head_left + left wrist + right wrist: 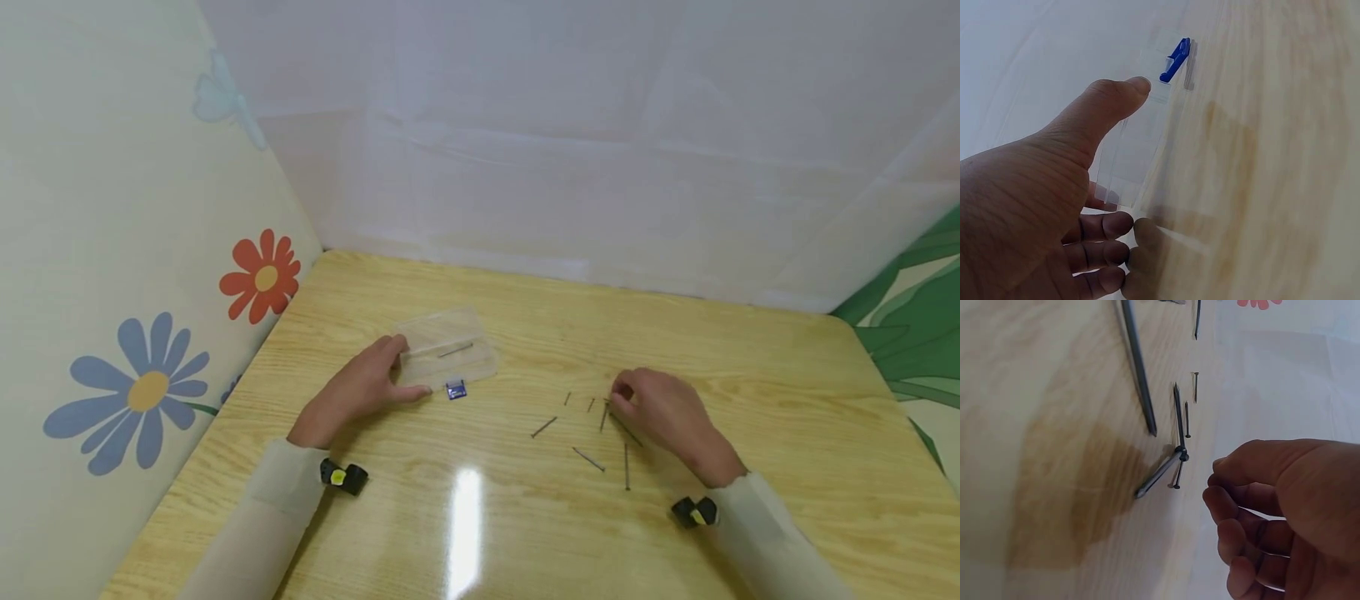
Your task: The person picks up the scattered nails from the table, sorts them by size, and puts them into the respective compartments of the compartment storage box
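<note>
A clear plastic box (480, 361) lies on the table, with a nail (455, 350) visible inside. My left hand (360, 387) holds the box at its left end, thumb on the near side and fingers round the far side. At the box's near edge is a small blue piece (456, 389), which looks like a clasp in the left wrist view (1175, 60). My right hand (663, 408) hovers by several loose nails of different lengths, its fingers loosely curled. Two nails cross by their heads near its fingertips, one of them a longer nail (1159, 473). No nail shows between thumb and forefinger.
The nails spread over the wooden table (360, 517) left and in front of my right hand, including one long nail (627, 467) and one slanted nail (588, 459). A pale cloth backdrop (525, 183) stands behind, with a flowered panel (75, 250) at left.
</note>
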{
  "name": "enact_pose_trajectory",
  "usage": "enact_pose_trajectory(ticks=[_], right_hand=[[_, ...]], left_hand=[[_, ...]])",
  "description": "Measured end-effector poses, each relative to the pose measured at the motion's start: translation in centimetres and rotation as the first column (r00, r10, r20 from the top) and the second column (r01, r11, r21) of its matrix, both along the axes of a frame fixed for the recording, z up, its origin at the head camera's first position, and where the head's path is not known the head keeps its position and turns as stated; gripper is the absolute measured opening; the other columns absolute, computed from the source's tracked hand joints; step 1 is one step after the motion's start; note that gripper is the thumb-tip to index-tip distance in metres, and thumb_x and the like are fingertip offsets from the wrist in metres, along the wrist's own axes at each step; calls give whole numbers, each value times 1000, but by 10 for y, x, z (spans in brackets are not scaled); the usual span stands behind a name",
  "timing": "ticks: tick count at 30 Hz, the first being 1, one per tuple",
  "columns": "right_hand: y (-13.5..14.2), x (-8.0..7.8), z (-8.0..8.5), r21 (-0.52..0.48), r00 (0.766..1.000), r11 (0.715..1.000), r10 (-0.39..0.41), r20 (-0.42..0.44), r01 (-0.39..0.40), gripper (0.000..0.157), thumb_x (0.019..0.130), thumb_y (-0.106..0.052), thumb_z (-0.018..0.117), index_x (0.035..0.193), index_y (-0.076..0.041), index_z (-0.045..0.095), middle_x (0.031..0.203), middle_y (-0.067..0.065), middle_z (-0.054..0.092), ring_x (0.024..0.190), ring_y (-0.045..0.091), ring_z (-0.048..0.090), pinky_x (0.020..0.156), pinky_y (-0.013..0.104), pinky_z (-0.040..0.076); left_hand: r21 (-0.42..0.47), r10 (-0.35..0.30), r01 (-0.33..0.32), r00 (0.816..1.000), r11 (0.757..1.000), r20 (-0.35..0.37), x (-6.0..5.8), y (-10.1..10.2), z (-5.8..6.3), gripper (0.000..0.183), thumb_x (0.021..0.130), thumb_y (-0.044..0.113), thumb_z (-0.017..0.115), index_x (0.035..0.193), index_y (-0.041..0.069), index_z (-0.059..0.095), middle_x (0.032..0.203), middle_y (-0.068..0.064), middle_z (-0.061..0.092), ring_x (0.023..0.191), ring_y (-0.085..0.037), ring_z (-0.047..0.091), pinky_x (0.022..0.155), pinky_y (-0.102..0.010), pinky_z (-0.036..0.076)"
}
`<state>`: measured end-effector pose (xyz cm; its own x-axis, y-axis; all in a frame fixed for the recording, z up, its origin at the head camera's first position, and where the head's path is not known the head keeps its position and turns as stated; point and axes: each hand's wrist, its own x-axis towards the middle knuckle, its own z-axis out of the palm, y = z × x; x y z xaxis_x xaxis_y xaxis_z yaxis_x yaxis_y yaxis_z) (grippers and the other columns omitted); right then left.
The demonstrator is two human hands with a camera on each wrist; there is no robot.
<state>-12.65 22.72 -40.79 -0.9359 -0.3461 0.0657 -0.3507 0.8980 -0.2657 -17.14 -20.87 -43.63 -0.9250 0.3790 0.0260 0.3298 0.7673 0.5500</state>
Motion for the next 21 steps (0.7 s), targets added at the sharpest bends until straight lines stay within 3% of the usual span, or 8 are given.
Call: enact_pose_trajectory(ticks=[8,21], right_hand=[[9,14,-2,36,1000,999,10,21,-10,6,95,-16,72,93,-12,77,84,-5,70,70,10,62,59,35,51],[21,28,-4,95,998,995,13,67,-19,6,92,-12,71,88,-15,75,77,-7,62,64,10,47,55,31,41]], left_hand=[[9,-1,1,1000,1000,6,-1,1,-1,61,81,46,88,106,5,50,89,-7,48,80,-23,48,69,-39,41],[2,-1,1,1000,1000,3,-2,3,-4,61,81,46,88,105,6,49,88,-7,47,79,-23,47,69,-39,40]])
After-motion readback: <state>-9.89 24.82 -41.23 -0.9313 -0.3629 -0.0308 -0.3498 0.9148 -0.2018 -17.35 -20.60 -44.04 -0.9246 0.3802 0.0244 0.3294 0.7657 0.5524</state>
